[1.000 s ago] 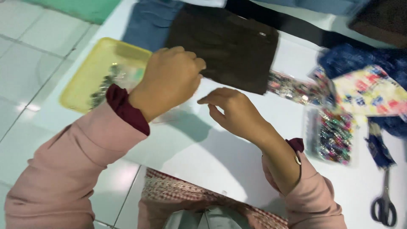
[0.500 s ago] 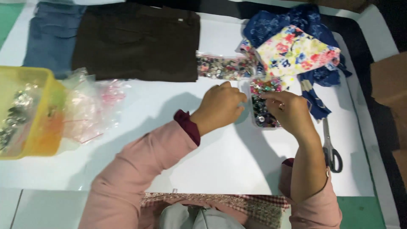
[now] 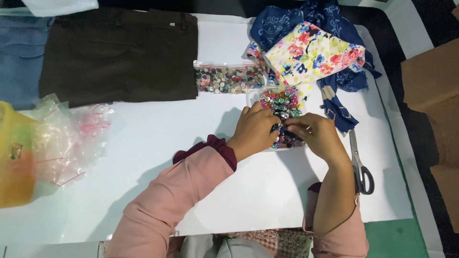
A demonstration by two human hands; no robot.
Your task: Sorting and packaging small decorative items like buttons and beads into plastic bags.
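Observation:
On the white table (image 3: 158, 143) lies a clear bag of shiny coloured buttons (image 3: 281, 102). My left hand (image 3: 256, 128) and my right hand (image 3: 316, 135) meet over its near end, fingertips pinching the plastic. Just behind it lies a second clear bag of mixed grey and dull buttons (image 3: 227, 79). Both sleeves are pink with dark red cuffs.
Folded brown trousers (image 3: 119, 55) and blue jeans (image 3: 21, 57) lie at the back left. Floral and dark blue fabrics (image 3: 313, 50) are heaped at the back right. Scissors (image 3: 359, 165) lie by my right wrist. A pile of empty clear bags (image 3: 71, 138) and a yellow tray (image 3: 14, 157) sit at the left.
My view has swung right from the yellow tray to the button bags. Both hands travelled right and settled on the bag of shiny buttons.

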